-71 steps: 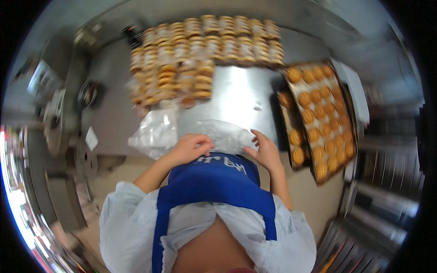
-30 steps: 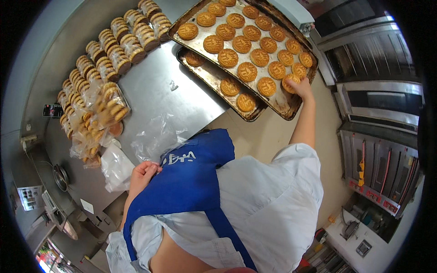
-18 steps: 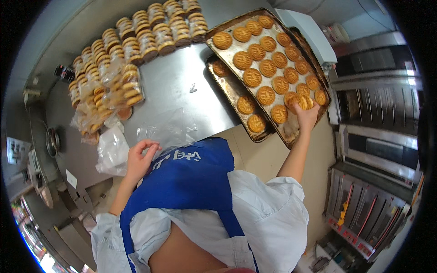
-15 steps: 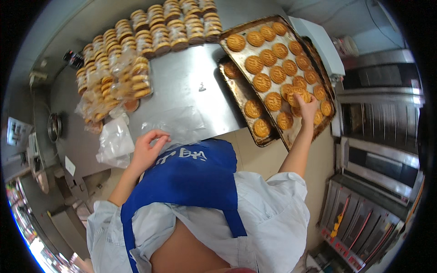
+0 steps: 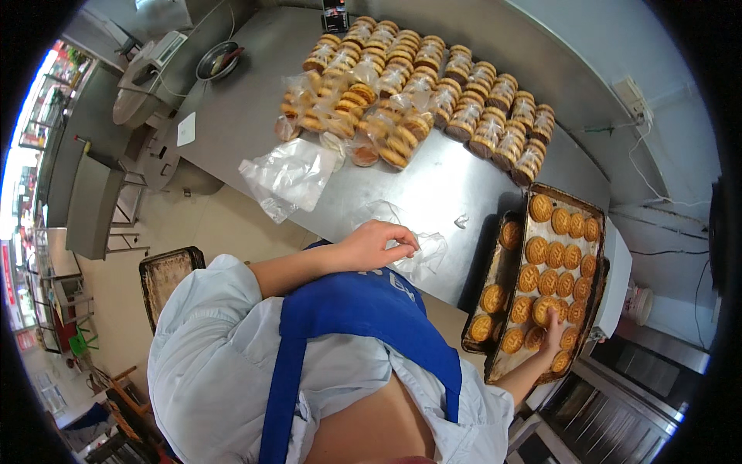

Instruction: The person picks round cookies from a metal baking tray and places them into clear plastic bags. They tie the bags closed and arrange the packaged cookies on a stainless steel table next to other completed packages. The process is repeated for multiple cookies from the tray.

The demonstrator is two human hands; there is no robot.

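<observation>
My right hand (image 5: 552, 340) grips a round golden-brown embossed pastry (image 5: 545, 311) over the upper baking tray (image 5: 511, 373); whether more pastries sit under it, I cannot tell. Rows of similar pastries (image 5: 555, 254) lie on that tray. At the table's near edge, my left hand (image 5: 377, 246) is closed with curled fingers at a thin clear plastic bag (image 5: 423, 257), which seems pinched at its edge. The fingertips partly hide the contact. A pile of clear bags (image 5: 297, 176) lies farther left on the metal table (image 5: 340, 203).
Bagged stacks of pastries (image 5: 485, 133) stand in rows along the back. A lower tray (image 5: 471, 339) with several pastries projects left of the upper one. Ovens (image 5: 595, 410) are at the lower right. A metal bowl (image 5: 219, 61) sits far left; another tray (image 5: 166, 277) is below it.
The view has turned, so the table and trays appear shifted right. My right hand still holds the pastry over the tray; my left hand stays beside the clear bag.
</observation>
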